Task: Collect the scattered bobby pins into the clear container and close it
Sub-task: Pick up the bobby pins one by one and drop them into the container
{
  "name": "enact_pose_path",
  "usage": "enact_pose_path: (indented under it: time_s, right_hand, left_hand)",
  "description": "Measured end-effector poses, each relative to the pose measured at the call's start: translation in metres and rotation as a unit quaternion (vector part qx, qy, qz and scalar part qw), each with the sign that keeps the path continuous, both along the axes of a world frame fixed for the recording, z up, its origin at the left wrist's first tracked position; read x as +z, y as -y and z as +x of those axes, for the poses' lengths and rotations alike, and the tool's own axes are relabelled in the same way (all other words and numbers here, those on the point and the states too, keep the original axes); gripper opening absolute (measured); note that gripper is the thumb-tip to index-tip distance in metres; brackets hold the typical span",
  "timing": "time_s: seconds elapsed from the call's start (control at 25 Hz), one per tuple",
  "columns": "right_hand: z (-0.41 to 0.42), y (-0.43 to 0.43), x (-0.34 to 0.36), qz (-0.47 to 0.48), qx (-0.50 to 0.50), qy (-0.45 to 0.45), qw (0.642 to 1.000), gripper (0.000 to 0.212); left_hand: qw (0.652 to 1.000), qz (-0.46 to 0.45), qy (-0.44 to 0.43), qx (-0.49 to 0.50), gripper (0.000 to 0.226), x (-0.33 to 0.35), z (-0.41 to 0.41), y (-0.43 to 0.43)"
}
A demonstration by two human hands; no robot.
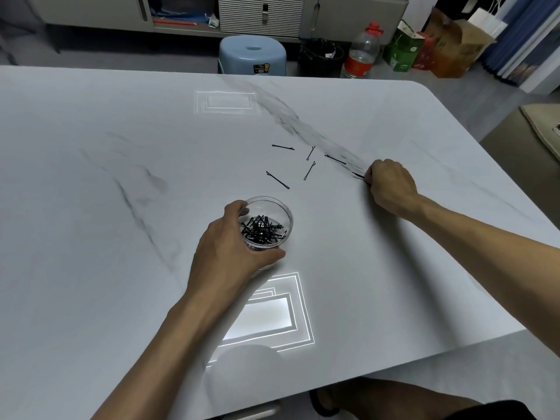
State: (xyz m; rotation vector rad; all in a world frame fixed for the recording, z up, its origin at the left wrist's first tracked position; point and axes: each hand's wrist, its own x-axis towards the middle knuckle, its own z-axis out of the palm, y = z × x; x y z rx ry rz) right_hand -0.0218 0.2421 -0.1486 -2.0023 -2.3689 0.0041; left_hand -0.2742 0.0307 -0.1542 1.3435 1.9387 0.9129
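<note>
A clear round container (270, 207) stands open on the white marble table (121, 207), with many black bobby pins (263, 230) piled inside. My left hand (233, 247) wraps around its left and near side. Several loose bobby pins lie beyond it: one at the far left (283, 147), one long one (277, 180), two short ones (309, 171) (310, 153) and one further right (335, 159). My right hand (391, 184) rests on the table to the right, fingers pinched on a bobby pin (358, 176) at its fingertips. No lid is visible.
Beyond the table's far edge stand a blue stool (252, 56), a black bin (321, 57), a plastic bottle (362, 53) and paper bags (448, 47). Bright light reflections show on the table top near me (269, 313). The table's right edge runs close to my right forearm.
</note>
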Motion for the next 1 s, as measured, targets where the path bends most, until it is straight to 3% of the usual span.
enact_pose_path:
  time_s: [0.24, 0.36, 0.52, 0.6, 0.76, 0.88, 1.0]
  right_hand:
    - [-0.037, -0.038, -0.005, 0.037, 0.059, -0.146, 0.987, 0.017]
    - [-0.048, -0.049, -0.01, 0.036, 0.055, -0.111, 0.992, 0.011]
    - [-0.05, -0.039, -0.01, 0.037, 0.07, 0.013, 0.997, 0.016]
    - [-0.051, -0.024, 0.001, 0.02, 0.086, -0.032, 0.996, 0.018]
    - [-0.08, 0.037, 0.053, -0.026, 0.269, -0.195, 0.943, 0.011]
    - [-0.111, 0.086, 0.078, -0.06, 0.423, -0.134, 0.894, 0.004]
    - [-0.122, 0.092, 0.075, -0.099, 0.471, -0.085, 0.872, 0.009]
  left_hand:
    - [1.0, 0.001, 0.002, 0.015, 0.088, -0.001, -0.005, -0.003]
    - [1.0, 0.002, -0.001, 0.012, 0.086, -0.002, -0.006, -0.003]
    - [1.0, 0.002, 0.002, 0.012, 0.086, 0.0, -0.006, -0.003]
    - [1.0, -0.002, 0.0, 0.011, 0.088, 0.001, -0.005, -0.004]
    - [1.0, -0.005, -0.009, 0.007, 0.09, 0.003, -0.004, -0.003]
    - [1.0, -0.004, -0.015, 0.009, 0.092, 0.005, -0.003, -0.003]
    - [1.0, -0.006, -0.014, 0.01, 0.093, 0.005, -0.004, -0.003]
